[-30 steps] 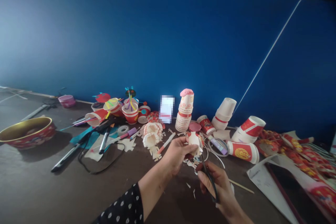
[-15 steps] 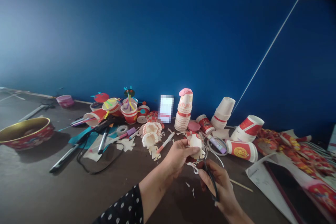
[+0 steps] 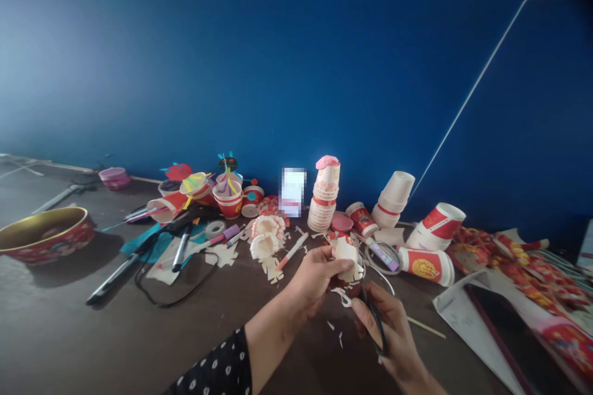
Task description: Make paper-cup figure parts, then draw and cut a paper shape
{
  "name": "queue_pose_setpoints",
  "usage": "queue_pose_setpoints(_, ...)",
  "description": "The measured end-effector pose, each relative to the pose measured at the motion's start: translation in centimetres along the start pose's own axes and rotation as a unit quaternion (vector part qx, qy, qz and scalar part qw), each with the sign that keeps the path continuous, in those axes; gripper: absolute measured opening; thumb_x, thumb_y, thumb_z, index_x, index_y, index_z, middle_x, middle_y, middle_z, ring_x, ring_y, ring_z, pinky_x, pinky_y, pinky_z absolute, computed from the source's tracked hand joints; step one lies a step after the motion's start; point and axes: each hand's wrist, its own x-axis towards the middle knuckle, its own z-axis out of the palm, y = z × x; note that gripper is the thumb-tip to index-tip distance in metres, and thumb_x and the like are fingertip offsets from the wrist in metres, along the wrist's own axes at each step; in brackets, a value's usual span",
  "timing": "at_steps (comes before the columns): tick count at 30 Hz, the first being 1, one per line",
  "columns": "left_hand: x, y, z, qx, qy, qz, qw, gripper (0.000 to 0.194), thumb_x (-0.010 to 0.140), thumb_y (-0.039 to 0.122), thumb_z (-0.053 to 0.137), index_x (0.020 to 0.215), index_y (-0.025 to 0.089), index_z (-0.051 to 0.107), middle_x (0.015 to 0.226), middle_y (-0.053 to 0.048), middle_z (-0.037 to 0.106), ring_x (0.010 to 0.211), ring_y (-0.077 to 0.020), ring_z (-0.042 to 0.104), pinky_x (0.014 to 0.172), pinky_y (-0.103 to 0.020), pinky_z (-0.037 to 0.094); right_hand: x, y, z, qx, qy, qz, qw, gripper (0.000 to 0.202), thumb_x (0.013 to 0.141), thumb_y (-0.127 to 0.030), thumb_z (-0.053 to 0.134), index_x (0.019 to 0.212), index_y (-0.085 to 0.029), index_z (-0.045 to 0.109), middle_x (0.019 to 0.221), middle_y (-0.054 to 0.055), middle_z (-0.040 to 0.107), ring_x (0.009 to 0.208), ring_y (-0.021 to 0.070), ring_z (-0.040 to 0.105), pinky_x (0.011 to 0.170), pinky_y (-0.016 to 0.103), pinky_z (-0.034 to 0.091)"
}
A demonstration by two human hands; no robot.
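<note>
My left hand [image 3: 319, 274] is closed on a cut paper cup [image 3: 346, 254], its pale inside facing me and its lower edge snipped into tabs. My right hand [image 3: 389, 324] grips a pair of black-handled scissors [image 3: 378, 327], fingers wrapped round the loops. The blades point up beside the right edge of the cup piece; whether they touch it I cannot tell. Below the cup, a curled white scrap [image 3: 341, 296] hangs near my right thumb. Small paper slivers [image 3: 341, 339] lie on the dark table [image 3: 296, 358] underneath.
Cut cup pieces [image 3: 265, 241] and a marker [image 3: 291, 252] lie left of my hands. A tall stack of paper cups [image 3: 323, 203] stands behind. To the right are a glue stick [image 3: 383, 255], a tipped cup [image 3: 427, 266] and a phone [image 3: 519, 339]. A gold-rimmed bowl [image 3: 44, 237] sits far left.
Almost nothing differs. The cup piece has tilted very slightly in my left hand, and my right hand with the scissors has shifted a touch to the right.
</note>
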Motion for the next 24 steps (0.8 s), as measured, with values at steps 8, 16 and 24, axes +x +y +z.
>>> queue_pose_setpoints(8, 0.11, -0.31, -0.18, -0.009, -0.006, 0.002, 1.0, 0.024, 0.054, 0.024, 0.073, 0.06, 0.011, 0.054, 0.056, -0.002, 0.057, 0.049, -0.0078, 0.049, 0.051, -0.021, 0.035, -0.18, -0.11, 0.14, 0.001, 0.018, 0.014, 1.0, 0.029, 0.071, -0.045, 0.059, 0.065, -0.018, 0.051, 0.045, -0.007, 0.04, 0.038, 0.0074, 0.036, 0.038, 0.019, 0.028)
queue_pose_setpoints(16, 0.07, 0.0, -0.02, -0.007, -0.005, 0.004, 1.0, 0.024, 0.054, 0.024, 0.073, 0.059, 0.011, 0.053, 0.054, -0.002, 0.056, 0.046, -0.0067, 0.046, 0.046, -0.02, 0.032, -0.11, 0.23, 0.13, 0.001, 0.022, 0.015, 1.0, 0.03, 0.071, -0.045, 0.059, 0.063, -0.018, 0.05, 0.044, -0.007, 0.038, 0.035, 0.0062, 0.034, 0.035, 0.019, 0.027)
queue_pose_setpoints(24, 0.0, 0.1, -0.04, -0.008, -0.012, 0.009, 1.0, 0.024, 0.054, 0.024, 0.073, 0.059, 0.011, 0.054, 0.054, -0.001, 0.055, 0.046, -0.0066, 0.046, 0.046, -0.02, 0.033, -0.11, -0.1, 0.15, -0.023, 0.031, 0.016, 0.999, 0.031, 0.071, -0.047, 0.059, 0.063, -0.018, 0.05, 0.043, -0.008, 0.036, 0.035, 0.0054, 0.032, 0.034, 0.018, 0.027)
